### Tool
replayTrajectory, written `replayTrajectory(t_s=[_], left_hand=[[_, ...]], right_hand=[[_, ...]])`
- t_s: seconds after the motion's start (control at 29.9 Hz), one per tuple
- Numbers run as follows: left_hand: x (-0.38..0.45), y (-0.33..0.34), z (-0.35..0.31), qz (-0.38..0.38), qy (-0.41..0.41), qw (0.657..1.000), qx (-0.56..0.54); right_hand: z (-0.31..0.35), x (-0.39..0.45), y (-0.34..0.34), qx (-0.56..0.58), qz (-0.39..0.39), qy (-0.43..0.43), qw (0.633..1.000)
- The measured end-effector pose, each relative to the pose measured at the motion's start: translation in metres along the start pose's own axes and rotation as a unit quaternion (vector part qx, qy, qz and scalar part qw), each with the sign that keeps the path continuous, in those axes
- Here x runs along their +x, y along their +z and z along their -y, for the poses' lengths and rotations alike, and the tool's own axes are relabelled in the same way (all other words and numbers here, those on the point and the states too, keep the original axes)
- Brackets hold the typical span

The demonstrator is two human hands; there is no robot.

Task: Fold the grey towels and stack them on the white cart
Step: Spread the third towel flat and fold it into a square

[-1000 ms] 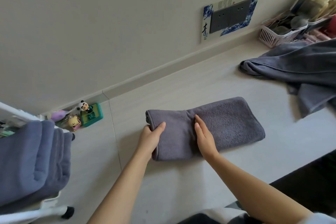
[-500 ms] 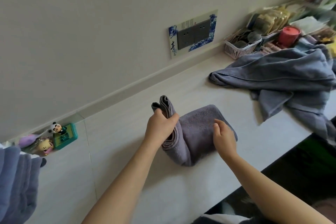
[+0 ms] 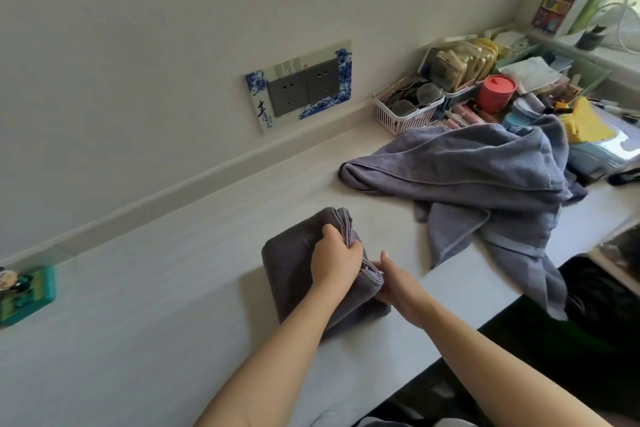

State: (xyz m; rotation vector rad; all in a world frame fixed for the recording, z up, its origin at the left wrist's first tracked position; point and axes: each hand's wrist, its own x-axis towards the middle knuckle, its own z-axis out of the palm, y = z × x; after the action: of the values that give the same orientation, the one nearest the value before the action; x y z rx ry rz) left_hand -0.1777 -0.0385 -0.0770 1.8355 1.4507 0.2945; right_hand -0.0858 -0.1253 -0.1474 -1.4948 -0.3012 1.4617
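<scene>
A folded grey towel [image 3: 294, 263] lies as a small thick square on the white counter [image 3: 156, 305]. My left hand [image 3: 334, 258] presses down on its top and grips the layered right edge. My right hand [image 3: 398, 282] holds the same towel at its near right corner, fingers against the fold. A heap of unfolded grey towels [image 3: 478, 184] lies further right, with one end hanging over the counter's front edge. The white cart is out of view.
A pink basket [image 3: 405, 114], a red pot [image 3: 495, 94] and cluttered packets fill the far right of the counter. A wall socket plate [image 3: 301, 87] sits above the backsplash. A green toy box [image 3: 27, 295] stands at the far left.
My left hand has carried the towel's left half over onto the right half, making a compact square. The view has swung right, so the cart and its stacked towels have left the frame.
</scene>
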Motion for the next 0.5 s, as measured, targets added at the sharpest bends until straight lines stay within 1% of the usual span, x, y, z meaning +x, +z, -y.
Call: replayTrajectory(t_s=[0.1, 0.2, 0.23, 0.3, 0.33, 0.37, 0.4, 0.43, 0.47, 0.5], left_hand=[[0.003, 0.034, 0.001, 0.022, -0.001, 0.997, 0.072], [0.005, 0.049, 0.012, 0.034, 0.001, 0.997, 0.071], [0.006, 0.047, 0.015, 0.044, -0.012, 0.998, 0.042], [0.007, 0.041, 0.021, 0.069, -0.022, 0.996, -0.052], [0.005, 0.035, 0.024, 0.068, 0.005, 0.994, -0.083], [0.002, 0.029, 0.030, 0.032, 0.063, 0.995, -0.069], [0.001, 0.025, 0.041, -0.032, 0.136, 0.990, -0.009], [0.002, 0.023, 0.053, -0.102, 0.192, 0.972, 0.089], [0.003, 0.022, 0.063, -0.140, 0.213, 0.950, 0.180], [0.003, 0.021, 0.071, -0.142, 0.199, 0.938, 0.247]], right_hand=[[-0.002, 0.006, -0.017, 0.010, 0.025, 0.007, 1.000], [0.000, 0.008, -0.018, -0.014, 0.022, 0.006, 1.000], [0.001, 0.007, -0.016, -0.044, 0.017, -0.003, 0.999], [0.003, 0.008, -0.016, -0.167, 0.015, -0.033, 0.985], [0.004, 0.009, -0.015, -0.229, 0.012, -0.050, 0.972], [0.006, 0.009, -0.014, -0.285, 0.012, -0.060, 0.957], [0.007, 0.010, -0.013, -0.327, 0.016, -0.071, 0.942], [0.008, 0.012, -0.011, -0.363, 0.017, -0.082, 0.928], [0.008, 0.013, -0.011, -0.393, 0.010, -0.096, 0.915], [0.007, 0.013, -0.009, -0.412, 0.001, -0.115, 0.904]])
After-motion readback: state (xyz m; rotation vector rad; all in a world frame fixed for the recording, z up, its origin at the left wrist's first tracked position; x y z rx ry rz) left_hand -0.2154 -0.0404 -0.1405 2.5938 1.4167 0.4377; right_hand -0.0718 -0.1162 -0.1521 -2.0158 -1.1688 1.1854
